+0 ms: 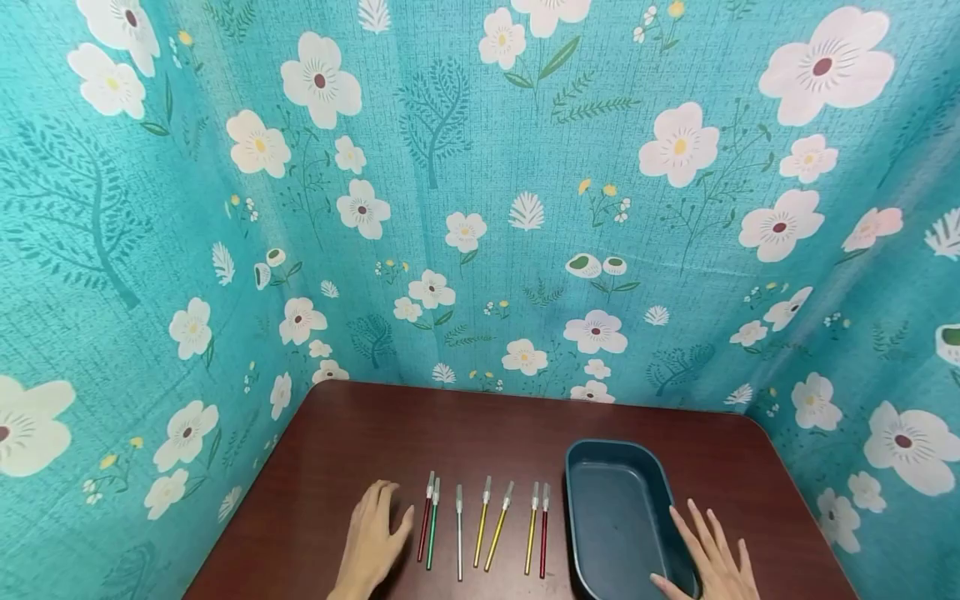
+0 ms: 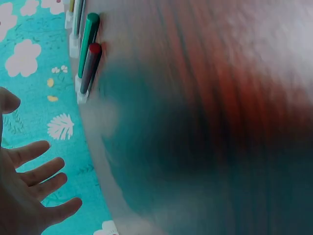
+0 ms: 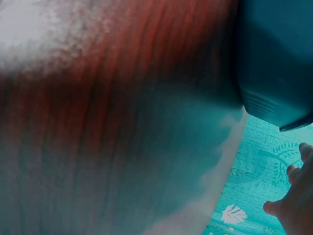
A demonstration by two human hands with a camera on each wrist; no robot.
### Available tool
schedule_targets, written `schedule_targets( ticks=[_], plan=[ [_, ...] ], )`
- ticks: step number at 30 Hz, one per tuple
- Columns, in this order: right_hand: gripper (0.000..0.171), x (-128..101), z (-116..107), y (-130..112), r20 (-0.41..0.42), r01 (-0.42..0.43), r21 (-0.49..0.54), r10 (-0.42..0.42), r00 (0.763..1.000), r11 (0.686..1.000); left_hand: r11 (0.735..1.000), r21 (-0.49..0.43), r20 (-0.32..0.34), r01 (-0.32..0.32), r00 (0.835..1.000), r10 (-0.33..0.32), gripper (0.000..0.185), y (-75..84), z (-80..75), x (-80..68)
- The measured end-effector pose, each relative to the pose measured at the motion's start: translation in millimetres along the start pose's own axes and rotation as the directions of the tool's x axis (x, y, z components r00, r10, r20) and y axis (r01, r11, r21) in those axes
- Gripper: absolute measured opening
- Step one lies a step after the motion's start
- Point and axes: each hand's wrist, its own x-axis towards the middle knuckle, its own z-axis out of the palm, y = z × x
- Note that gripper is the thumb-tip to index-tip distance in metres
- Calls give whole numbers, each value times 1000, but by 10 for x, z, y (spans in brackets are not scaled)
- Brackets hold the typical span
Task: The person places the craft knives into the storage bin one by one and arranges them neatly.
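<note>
My left hand is just left of a row of slim, pen-like craft knives with clear caps, its fingers loosely bent and holding nothing. Nearest to it lie a dark red knife and a green knife, side by side. Further right come a silver knife, several yellow ones, such as this yellow knife, and another red knife at the row's end. My right hand, fingers spread, is at the right side of a dark blue tray, overlapping its rim in the head view.
A dark brown wooden table with rounded corners bears everything. Turquoise floral cloth hangs behind it and along both sides. The tray stands right of the knives, close to the red one. Both wrist views show the glossy tabletop.
</note>
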Motion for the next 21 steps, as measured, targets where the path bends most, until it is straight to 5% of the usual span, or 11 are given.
schedule_targets(
  ticks=[10, 21],
  plan=[
    [104, -14, 42, -31, 49, -26, 16, 25, 998, 1000, 1000, -16, -9, 25, 1000, -25, 37, 147, 146, -4],
    [105, -86, 124, -45, 15, -12, 44, 12, 1000, 999, 982, -86, 5, 170, 985, -170, 34, 364, 312, -4]
  ],
)
